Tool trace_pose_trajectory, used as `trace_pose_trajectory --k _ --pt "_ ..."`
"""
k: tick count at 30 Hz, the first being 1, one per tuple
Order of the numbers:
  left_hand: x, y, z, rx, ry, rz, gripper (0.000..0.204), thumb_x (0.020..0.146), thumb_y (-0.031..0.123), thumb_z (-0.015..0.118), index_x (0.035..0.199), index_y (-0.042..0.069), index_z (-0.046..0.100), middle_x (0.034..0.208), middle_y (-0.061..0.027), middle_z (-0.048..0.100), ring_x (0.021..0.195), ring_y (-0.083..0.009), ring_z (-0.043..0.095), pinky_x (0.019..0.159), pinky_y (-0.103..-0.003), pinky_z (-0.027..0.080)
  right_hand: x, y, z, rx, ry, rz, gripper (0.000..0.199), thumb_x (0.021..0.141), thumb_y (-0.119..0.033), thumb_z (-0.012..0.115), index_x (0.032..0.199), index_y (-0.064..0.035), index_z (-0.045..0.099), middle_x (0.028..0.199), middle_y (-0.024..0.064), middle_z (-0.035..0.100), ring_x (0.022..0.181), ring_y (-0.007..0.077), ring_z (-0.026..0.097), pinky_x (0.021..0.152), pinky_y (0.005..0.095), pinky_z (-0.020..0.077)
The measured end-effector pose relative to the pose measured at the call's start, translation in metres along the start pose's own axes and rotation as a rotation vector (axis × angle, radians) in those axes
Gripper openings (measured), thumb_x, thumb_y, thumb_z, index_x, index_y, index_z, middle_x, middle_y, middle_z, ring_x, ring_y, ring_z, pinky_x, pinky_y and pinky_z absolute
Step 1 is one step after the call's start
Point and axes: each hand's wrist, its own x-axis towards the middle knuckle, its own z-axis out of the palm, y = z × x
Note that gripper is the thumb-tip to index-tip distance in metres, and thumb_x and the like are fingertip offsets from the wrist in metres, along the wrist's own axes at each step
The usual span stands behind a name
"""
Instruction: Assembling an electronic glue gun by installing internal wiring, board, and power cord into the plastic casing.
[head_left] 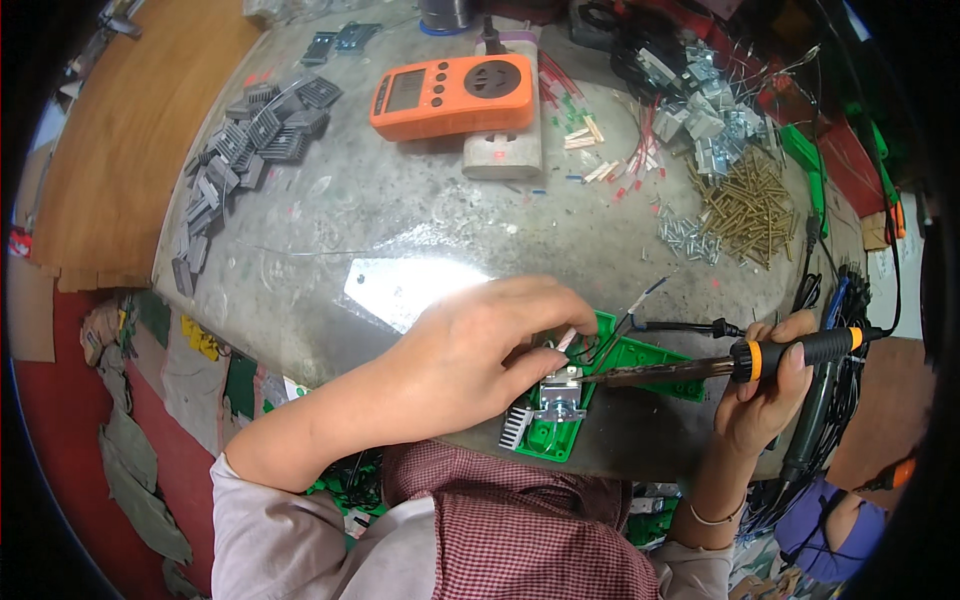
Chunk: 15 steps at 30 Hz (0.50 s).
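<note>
My right hand grips a soldering iron by its black and orange handle. Its long dark shaft points left, and the tip reaches a metal bracket part in a green plastic housing. Bent over the housing, my left hand has thumb and fingers closed around a small pale stick-shaped part. The fingers partly hide that part and its contact with the bracket. Thin dark wires and a black cord run out of the housing to the right. A grey finned block sits at its lower left.
Finned grey blocks are heaped at the left. An orange meter rests on a white power strip. Rightward lie red-wired parts, metal brackets, brass pins and small screws. Cables hang by the right edge.
</note>
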Motion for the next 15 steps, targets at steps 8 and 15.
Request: trace_pose_trajectory --k 8,15 --pt "-0.0025 -0.0014 0.0018 -0.025 0.014 0.010 0.030 0.077 -0.003 0.073 0.105 0.003 0.069 0.097 -0.0058 0.063 0.067 -0.0126 0.054 0.060 -0.026 0.046 -0.0011 -0.0012 -0.0002 -0.002 0.004 0.020 0.030 0.095 -0.028 0.055 0.094 0.0002 0.046 0.066 0.0005 0.040 0.044 0.0045 0.032 0.047 0.0203 0.0287" --pt "-0.0068 0.0068 -0.0005 -0.075 0.050 -0.083 0.036 0.076 -0.004 0.074 0.111 0.005 0.070 0.103 -0.0060 0.060 0.072 -0.0090 0.057 0.063 -0.024 0.048 0.0012 -0.0027 0.0041 -0.034 0.022 0.054 0.029 0.095 -0.030 0.054 0.093 -0.0019 0.046 0.056 -0.0038 0.035 0.044 0.0042 0.031 0.048 0.0200 0.0267"
